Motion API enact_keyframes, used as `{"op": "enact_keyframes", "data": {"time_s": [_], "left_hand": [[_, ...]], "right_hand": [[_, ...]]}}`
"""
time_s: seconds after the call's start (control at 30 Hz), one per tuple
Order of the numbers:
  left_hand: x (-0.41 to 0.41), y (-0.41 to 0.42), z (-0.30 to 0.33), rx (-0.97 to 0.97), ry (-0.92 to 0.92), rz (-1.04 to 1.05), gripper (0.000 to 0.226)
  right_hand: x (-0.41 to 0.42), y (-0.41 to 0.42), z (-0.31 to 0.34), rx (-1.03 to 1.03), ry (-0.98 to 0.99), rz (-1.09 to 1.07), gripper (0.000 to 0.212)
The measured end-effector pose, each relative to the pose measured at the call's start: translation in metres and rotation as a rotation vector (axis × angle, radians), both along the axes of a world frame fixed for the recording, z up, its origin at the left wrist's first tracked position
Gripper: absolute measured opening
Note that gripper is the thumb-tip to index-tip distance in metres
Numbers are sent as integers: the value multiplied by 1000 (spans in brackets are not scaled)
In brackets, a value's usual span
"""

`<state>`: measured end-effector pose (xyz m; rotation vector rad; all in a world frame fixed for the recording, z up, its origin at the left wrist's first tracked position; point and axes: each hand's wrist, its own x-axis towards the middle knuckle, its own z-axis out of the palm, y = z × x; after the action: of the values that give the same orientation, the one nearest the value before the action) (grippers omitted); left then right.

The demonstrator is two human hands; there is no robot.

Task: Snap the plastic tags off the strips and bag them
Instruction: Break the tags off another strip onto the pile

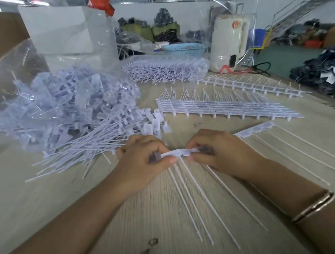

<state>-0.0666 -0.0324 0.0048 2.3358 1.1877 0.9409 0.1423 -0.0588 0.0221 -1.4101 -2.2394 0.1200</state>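
Observation:
Both hands hold one white strip of plastic tags just above the wooden table. My left hand pinches its left end, and my right hand pinches its right end. Several long thin tails hang from the strip toward me. A second strip piece lies just right of my right hand, its tails spread on the table. A heap of loose tags lies at the left, spilling from a clear plastic bag. Empty strips are stacked behind my hands.
Another bag of strips lies further back. A white kettle, a blue basket and a white box stand at the far edge. Dark clothing is piled at the right.

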Motion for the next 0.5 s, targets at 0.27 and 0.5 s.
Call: {"op": "enact_keyframes", "data": {"time_s": [0.27, 0.5], "left_hand": [[-1, 0, -1, -36, -71, 49, 22], [1, -2, -5, 12, -67, 37, 24]], "right_hand": [[-6, 2, -6, -41, 124, 26, 17], [-6, -1, -9, -29, 130, 38, 22]]}}
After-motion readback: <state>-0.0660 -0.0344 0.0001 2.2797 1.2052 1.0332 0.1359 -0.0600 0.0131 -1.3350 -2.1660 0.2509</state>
